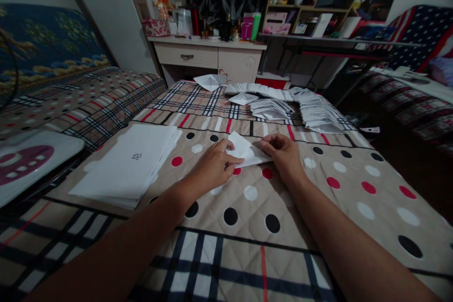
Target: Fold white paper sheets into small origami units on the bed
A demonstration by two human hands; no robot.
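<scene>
A partly folded sheet of white paper [249, 151] lies on the dotted bedspread between my two hands. My left hand [220, 160] is at its left end, index finger stretched along the lower edge and thumb pressing close by. At the right end, my right hand [281, 153] pinches the paper's corner between thumb and fingers. To the left rests a stack of flat white sheets [127, 165], the top one bearing a small black mark. Beyond my hands are rows of folded white papers [314, 108], a smaller folded pile [271, 108] and a loose folded piece [243, 98].
Another folded paper [210, 81] lies at the bed's far end. A white dresser [191, 55] holding bottles and boxes stands behind it, with a shelved desk [304, 37] to its right. At the left edge is a white board-like object with a purple oval [31, 160].
</scene>
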